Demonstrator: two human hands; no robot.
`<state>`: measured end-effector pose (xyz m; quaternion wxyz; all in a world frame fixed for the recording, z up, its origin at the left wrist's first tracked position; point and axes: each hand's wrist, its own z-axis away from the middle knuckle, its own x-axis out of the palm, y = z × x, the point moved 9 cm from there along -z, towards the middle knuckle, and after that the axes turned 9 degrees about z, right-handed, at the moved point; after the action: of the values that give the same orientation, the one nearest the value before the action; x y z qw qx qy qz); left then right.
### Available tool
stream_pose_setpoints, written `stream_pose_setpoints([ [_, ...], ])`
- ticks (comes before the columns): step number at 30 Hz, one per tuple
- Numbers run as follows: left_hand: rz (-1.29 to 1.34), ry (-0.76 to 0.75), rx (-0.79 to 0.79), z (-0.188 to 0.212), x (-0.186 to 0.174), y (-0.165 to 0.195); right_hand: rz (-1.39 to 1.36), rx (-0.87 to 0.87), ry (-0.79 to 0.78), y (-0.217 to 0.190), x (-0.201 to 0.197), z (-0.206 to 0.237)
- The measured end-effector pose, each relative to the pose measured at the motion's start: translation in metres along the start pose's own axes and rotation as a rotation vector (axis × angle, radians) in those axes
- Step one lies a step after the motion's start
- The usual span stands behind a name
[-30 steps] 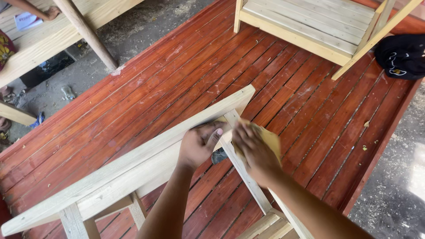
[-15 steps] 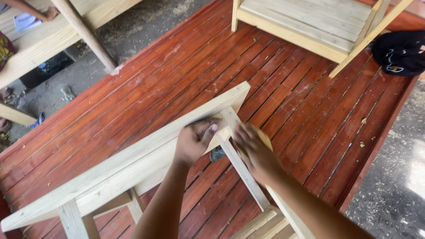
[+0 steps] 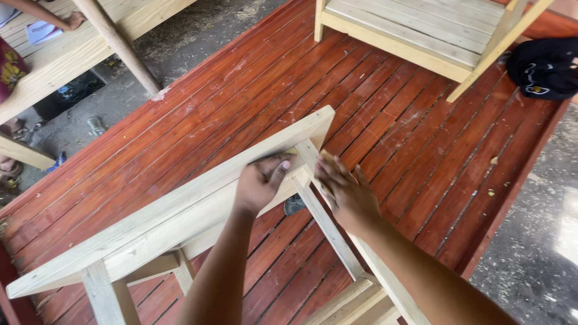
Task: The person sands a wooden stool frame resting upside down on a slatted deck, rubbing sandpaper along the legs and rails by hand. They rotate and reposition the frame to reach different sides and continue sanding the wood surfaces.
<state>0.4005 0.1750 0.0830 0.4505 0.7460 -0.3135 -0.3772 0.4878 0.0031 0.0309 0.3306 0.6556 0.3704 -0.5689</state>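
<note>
Under right hand [image 3: 346,189], sandpaper mostly hidden, bench [image 3: 174,210] legs cropped

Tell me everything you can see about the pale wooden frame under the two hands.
The frame is bare, unpainted pale wood, built from flat boards: a long top rail running from lower left to upper right, legs below it and a thin slat slanting down toward the bottom edge. It stands on a red-brown slatted platform. The left hand grips the rail near its right end; the right hand lies flat at the corner beside it. A small dark object shows under the rail, unclear.
</note>
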Motion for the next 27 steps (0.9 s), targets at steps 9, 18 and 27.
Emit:
stream_pose_setpoints([
  [9,-0.092,0.069,-0.107,-0.003,0.000,-0.005,0.070,-0.083,0.084,-0.005,-0.024,0.081],
  [18,-0.085,0.100,-0.013,-0.003,0.000,-0.008,-0.662,-0.111,0.129,-0.001,-0.017,0.045],
  [27,-0.052,0.205,-0.019,-0.004,-0.004,-0.004,-0.605,-0.214,0.069,0.001,-0.016,0.104],
])
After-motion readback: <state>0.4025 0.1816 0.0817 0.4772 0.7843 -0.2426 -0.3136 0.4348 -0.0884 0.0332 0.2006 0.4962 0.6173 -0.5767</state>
